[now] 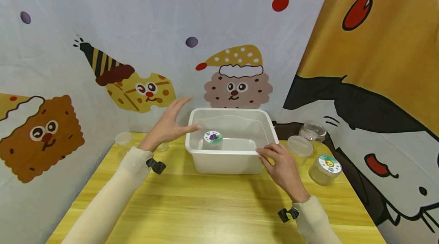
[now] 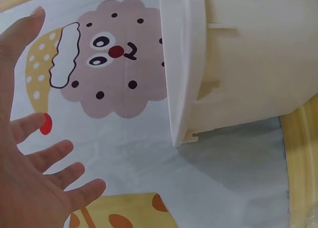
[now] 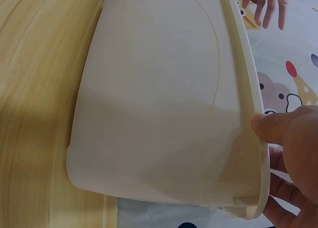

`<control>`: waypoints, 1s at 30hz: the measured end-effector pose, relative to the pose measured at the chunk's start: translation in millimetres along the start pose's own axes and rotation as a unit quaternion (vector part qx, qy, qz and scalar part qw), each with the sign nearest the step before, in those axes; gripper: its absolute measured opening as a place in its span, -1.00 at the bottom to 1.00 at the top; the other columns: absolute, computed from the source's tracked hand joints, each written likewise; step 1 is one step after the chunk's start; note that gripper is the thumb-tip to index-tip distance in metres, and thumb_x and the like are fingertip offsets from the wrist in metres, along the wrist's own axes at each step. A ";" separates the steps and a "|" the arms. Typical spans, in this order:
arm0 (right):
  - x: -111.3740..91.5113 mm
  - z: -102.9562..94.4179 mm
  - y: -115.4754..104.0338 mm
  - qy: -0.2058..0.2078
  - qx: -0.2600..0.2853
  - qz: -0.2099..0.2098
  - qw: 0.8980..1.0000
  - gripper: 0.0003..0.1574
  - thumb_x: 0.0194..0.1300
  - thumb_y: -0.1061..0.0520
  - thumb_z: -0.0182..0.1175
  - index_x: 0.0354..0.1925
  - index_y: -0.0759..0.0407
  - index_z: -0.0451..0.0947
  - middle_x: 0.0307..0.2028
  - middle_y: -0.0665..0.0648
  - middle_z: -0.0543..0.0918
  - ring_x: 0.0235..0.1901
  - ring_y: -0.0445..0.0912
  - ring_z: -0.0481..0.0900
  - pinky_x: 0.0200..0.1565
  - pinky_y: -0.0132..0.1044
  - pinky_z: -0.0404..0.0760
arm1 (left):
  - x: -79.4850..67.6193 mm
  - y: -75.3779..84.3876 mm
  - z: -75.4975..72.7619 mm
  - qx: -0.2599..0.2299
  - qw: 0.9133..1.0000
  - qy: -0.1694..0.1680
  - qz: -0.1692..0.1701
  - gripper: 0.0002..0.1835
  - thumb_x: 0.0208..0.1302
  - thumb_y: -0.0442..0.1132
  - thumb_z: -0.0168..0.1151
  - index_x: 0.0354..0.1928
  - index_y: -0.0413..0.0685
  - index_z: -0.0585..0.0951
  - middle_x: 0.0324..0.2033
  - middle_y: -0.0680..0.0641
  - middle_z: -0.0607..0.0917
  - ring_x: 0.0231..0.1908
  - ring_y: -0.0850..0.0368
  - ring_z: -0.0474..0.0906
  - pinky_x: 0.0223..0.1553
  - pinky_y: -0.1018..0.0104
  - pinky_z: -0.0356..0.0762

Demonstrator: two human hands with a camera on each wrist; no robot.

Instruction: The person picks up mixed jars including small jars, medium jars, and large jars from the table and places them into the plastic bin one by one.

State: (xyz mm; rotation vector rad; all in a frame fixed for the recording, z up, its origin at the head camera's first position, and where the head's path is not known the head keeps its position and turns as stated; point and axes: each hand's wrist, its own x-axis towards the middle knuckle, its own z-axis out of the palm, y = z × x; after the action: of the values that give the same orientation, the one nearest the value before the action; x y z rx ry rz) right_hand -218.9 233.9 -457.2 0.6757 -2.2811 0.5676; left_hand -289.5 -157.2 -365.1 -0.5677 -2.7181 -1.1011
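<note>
A white plastic bin point(image 1: 226, 164) stands at the back of the wooden table. Inside it, toward the left, sits a small round tub point(image 1: 213, 140) with a printed lid showing a purple shape. My left hand point(image 1: 170, 124) hovers beside the bin's left rim, its fingers spread and thumb apart; the left wrist view also shows this hand point(image 2: 35, 158) holding nothing, away from the bin. With my right hand point(image 1: 282, 166) I grip the bin's front right corner. In the right wrist view the thumb point(image 3: 271, 126) lies on the rim and the fingers reach behind it.
Right of the bin stand a clear lidded jar point(image 1: 300, 150), another clear jar point(image 1: 313, 131) behind it, and a jar with a printed yellow-and-teal lid point(image 1: 325, 169). A clear container point(image 1: 123, 139) is at the table's left back corner. A patterned cloth point(image 1: 233, 15) hangs behind.
</note>
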 end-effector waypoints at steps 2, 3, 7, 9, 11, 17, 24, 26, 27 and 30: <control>-0.2 0.1 0.2 0.000 0.004 0.002 1.000 -0.68 0.09 0.24 0.56 -0.14 0.03 0.82 -0.24 -0.02 0.70 -0.27 -0.14 0.48 -0.38 -0.29 0.51 | -1.6 -2.3 -0.4 -0.004 1.000 0.005 -0.007 0.13 0.03 0.40 0.48 0.59 0.55 0.06 0.62 0.00 0.06 0.59 -0.17 0.01 0.41 -0.50 0.15; -0.1 0.0 0.2 0.000 0.005 0.002 1.000 -0.68 0.09 0.24 0.56 -0.13 0.03 0.82 -0.24 -0.02 0.70 -0.27 -0.14 0.48 -0.38 -0.29 0.50 | -2.6 -3.7 -0.7 -0.006 1.000 0.008 -0.012 0.14 0.03 0.40 0.49 0.60 0.54 0.05 0.62 0.00 0.05 0.59 -0.18 0.00 0.41 -0.51 0.15; 0.7 -0.7 -0.1 0.001 0.007 0.000 1.000 -0.68 0.09 0.24 0.56 -0.13 0.04 0.82 -0.24 -0.02 0.70 -0.27 -0.14 0.47 -0.37 -0.29 0.50 | -5.7 -9.8 -2.3 -0.007 0.999 0.021 -0.023 0.16 0.02 0.40 0.49 0.60 0.54 0.04 0.63 -0.02 0.05 0.59 -0.19 0.01 0.41 -0.52 0.15; 1.2 -1.0 -0.1 -0.001 0.008 -0.001 1.000 -0.69 0.10 0.24 0.55 -0.13 0.05 0.82 -0.24 -0.01 0.70 -0.27 -0.13 0.47 -0.37 -0.28 0.49 | -7.3 -12.8 -3.8 -0.005 0.999 0.029 -0.026 0.15 0.03 0.39 0.49 0.60 0.54 0.04 0.62 -0.02 0.08 0.58 -0.19 0.04 0.40 -0.51 0.17; 1.4 -1.4 0.0 -0.003 0.010 0.000 1.000 -0.69 0.11 0.24 0.54 -0.13 0.05 0.81 -0.23 -0.01 0.70 -0.28 -0.13 0.47 -0.36 -0.27 0.49 | -8.8 -15.4 -5.6 -0.006 0.999 0.035 -0.029 0.14 0.04 0.39 0.48 0.60 0.56 0.03 0.61 -0.02 0.10 0.56 -0.18 0.07 0.39 -0.50 0.20; 1.4 -1.9 0.0 -0.002 0.014 -0.004 1.000 -0.69 0.11 0.25 0.54 -0.13 0.06 0.81 -0.24 0.01 0.70 -0.29 -0.13 0.47 -0.35 -0.30 0.47 | -14.0 -25.0 -12.0 -0.009 0.998 0.043 -0.053 0.13 0.09 0.40 0.44 0.62 0.48 0.03 0.63 -0.01 0.06 0.60 -0.23 -0.05 0.42 -0.56 0.05; 0.6 -2.4 -0.9 -0.004 0.013 0.002 1.000 -0.70 0.14 0.23 0.53 -0.11 0.05 0.81 -0.22 0.01 0.71 -0.28 -0.12 0.48 -0.35 -0.26 0.50 | -20.7 -37.6 -18.9 -0.023 0.996 0.052 -0.069 0.12 0.12 0.36 0.44 0.62 0.51 -0.01 0.65 -0.03 -0.05 0.61 -0.26 -0.12 0.41 -0.59 -0.01; 0.5 -2.4 -1.4 -0.005 0.013 0.004 1.000 -0.70 0.14 0.22 0.53 -0.11 0.03 0.81 -0.22 0.00 0.71 -0.27 -0.13 0.48 -0.35 -0.25 0.51 | -22.7 -41.3 -20.6 -0.026 0.995 0.057 -0.075 0.12 0.12 0.37 0.44 0.62 0.52 -0.02 0.65 -0.03 -0.05 0.61 -0.25 -0.10 0.42 -0.58 0.01; 0.5 -2.3 -1.5 -0.004 0.014 0.004 1.000 -0.70 0.14 0.22 0.53 -0.11 0.03 0.81 -0.22 0.00 0.71 -0.27 -0.13 0.48 -0.35 -0.24 0.51 | -23.9 -43.1 -21.6 -0.026 0.995 0.057 -0.078 0.13 0.13 0.37 0.43 0.62 0.52 -0.03 0.65 -0.03 -0.06 0.61 -0.25 -0.11 0.42 -0.58 0.00; 0.9 -1.7 -1.5 -0.003 0.015 0.002 1.000 -0.69 0.13 0.22 0.54 -0.11 0.03 0.81 -0.23 0.00 0.71 -0.27 -0.12 0.48 -0.35 -0.25 0.51 | -27.9 -48.5 -24.2 -0.027 0.994 0.062 -0.088 0.14 0.13 0.38 0.42 0.63 0.49 -0.04 0.65 -0.05 -0.07 0.61 -0.28 -0.12 0.41 -0.60 -0.01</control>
State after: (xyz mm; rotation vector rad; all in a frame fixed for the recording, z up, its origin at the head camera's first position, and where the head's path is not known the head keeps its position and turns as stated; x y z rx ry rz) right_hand -217.7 233.5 -455.1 0.6890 -2.2830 0.6034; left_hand -283.3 -214.0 -386.5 -0.2595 -2.6789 -1.2115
